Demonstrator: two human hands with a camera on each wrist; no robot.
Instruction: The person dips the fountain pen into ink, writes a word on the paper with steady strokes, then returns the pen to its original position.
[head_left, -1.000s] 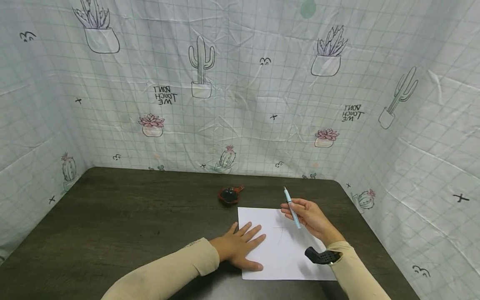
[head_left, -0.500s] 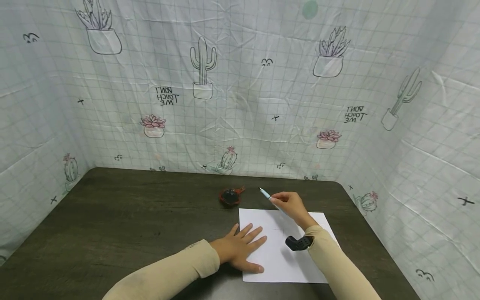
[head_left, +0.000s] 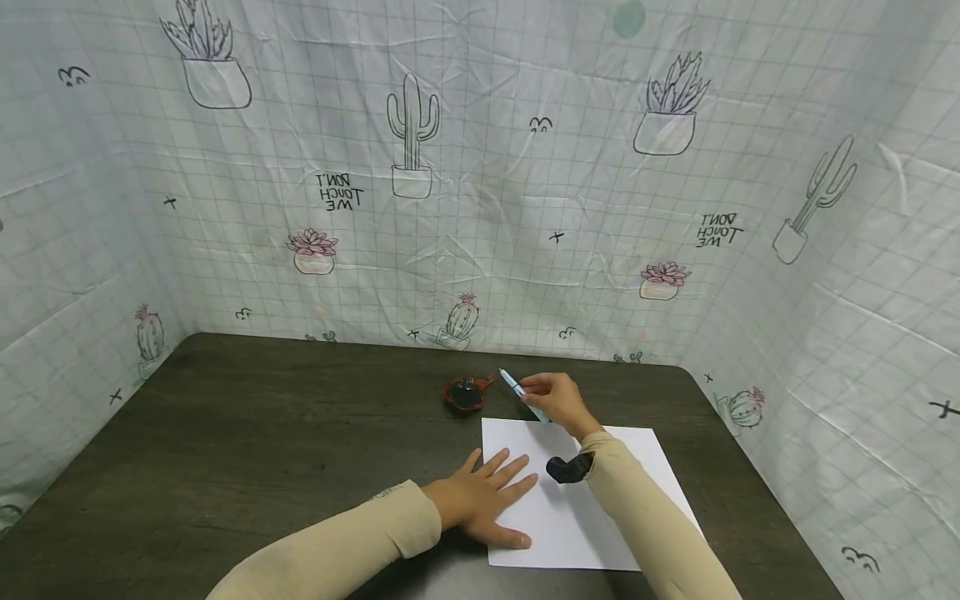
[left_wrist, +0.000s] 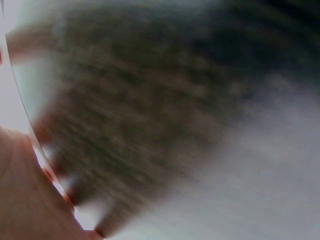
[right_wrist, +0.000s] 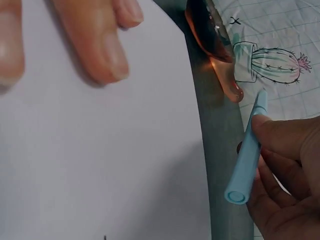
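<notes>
A light blue pen (head_left: 513,382) is pinched between the thumb and fingers of my right hand (head_left: 558,402), above the far edge of the white paper (head_left: 558,533). Its tip points away and to the left, close to the handle of a small reddish-brown, see-through dish (head_left: 465,394) that looks dark inside. In the right wrist view, the pen (right_wrist: 243,170) shows its blunt end toward the camera. My left hand (head_left: 483,504) lies flat with spread fingers on the paper's left edge. The left wrist view is mostly blurred, with part of the palm (left_wrist: 25,195) at its left side.
The dark wooden table (head_left: 247,450) extends far to the left of the paper. A white grid-patterned cloth (head_left: 495,192) with cactus drawings hangs behind it and on both sides. A black band (head_left: 568,468) sits on my right wrist over the paper.
My right hand has carried the pen left and away from me, from over the paper toward the dish, turning over to palm-down. The left hand has stayed on the paper.
</notes>
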